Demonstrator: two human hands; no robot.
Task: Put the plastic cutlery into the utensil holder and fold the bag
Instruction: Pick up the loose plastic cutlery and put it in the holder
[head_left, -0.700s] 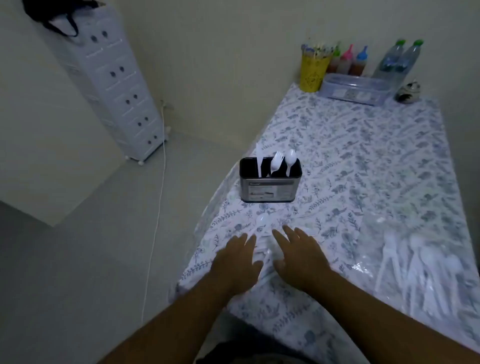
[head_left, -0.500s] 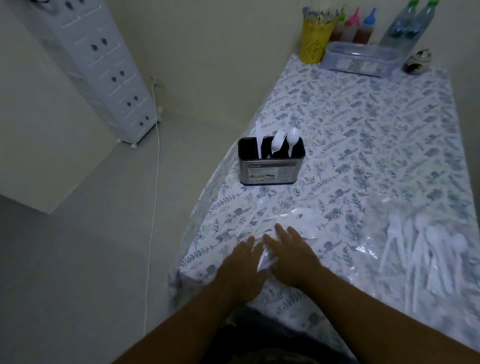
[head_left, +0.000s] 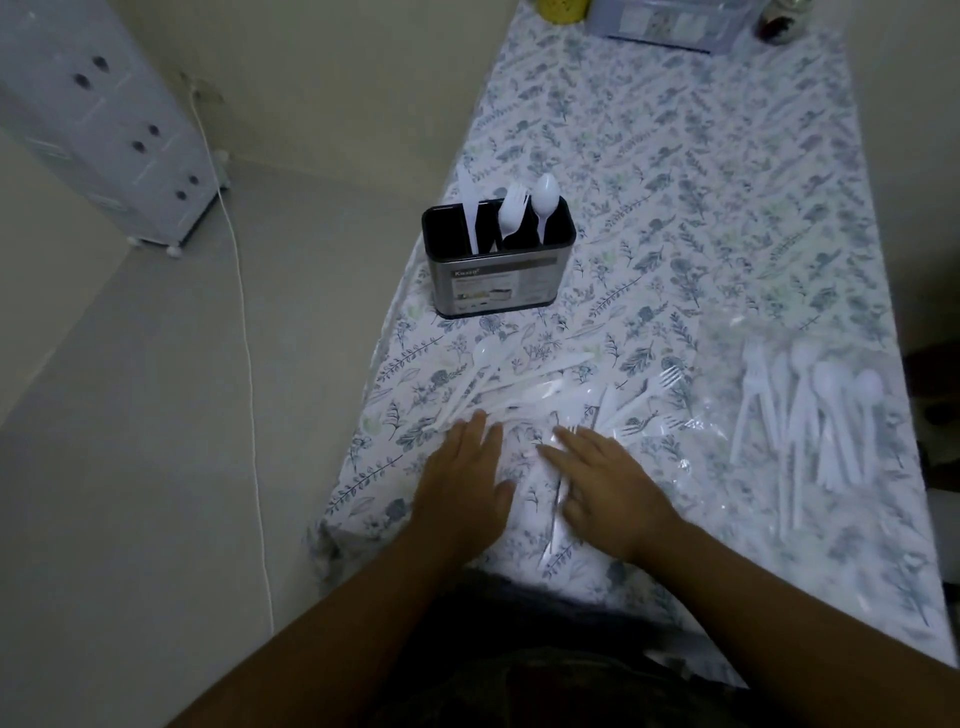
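Two flat hands, my left hand (head_left: 464, 486) and right hand (head_left: 605, 486), fingers straight, press the clear bag (head_left: 540, 415) on the floral tablecloth (head_left: 701, 182) by a beige wall. Loose cutlery (head_left: 530, 387) lies pointing away-right toward the utensil holder (head_left: 496, 270).

The desk (head_left: 701, 171) wears a white cloth printed with grey-blue leaves and flowers. The holder (head_left: 497, 270) is brushed silver with a black rim and a grey-and-white label. All the cutlery is white: the pieces standing in the holder, the loose ones (head_left: 540, 387) and those in the clear bag (head_left: 810, 415). The drawer tower (head_left: 104, 124) is white with dark round holes. At the far edge, a cup (head_left: 563, 6) looks yellow, though mostly cut off.
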